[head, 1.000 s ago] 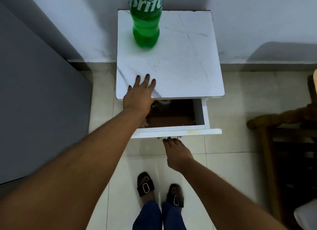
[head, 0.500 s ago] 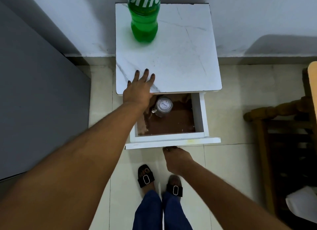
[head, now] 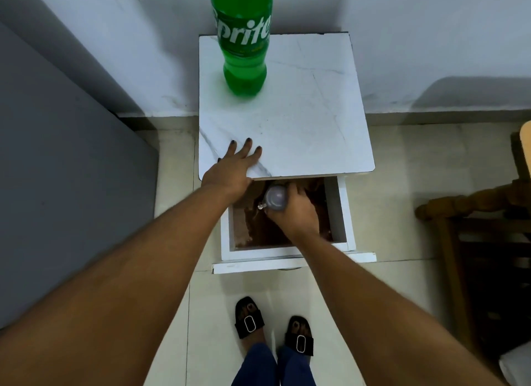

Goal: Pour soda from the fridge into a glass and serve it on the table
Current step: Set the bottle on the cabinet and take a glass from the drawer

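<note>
Inside the open drawer (head: 342, 213), the right hand (head: 298, 210) wraps its grip around the glass (head: 276, 198), which stands at the drawer's back. The left hand (head: 230, 170) lies flat, fingers spread, on the desk (head: 301, 132). Farther back, the green soda bottle (head: 243, 40) stands upright.

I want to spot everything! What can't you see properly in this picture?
Head view only:
- Green soda bottle: its cap and neck are cut off by the top edge.
- Glass in the drawer: blurred, and the right hand covers its side, so the grip is unclear.
- Drawer's back: hidden under the white tabletop.
- Wooden chair: cut off at the right edge.
</note>
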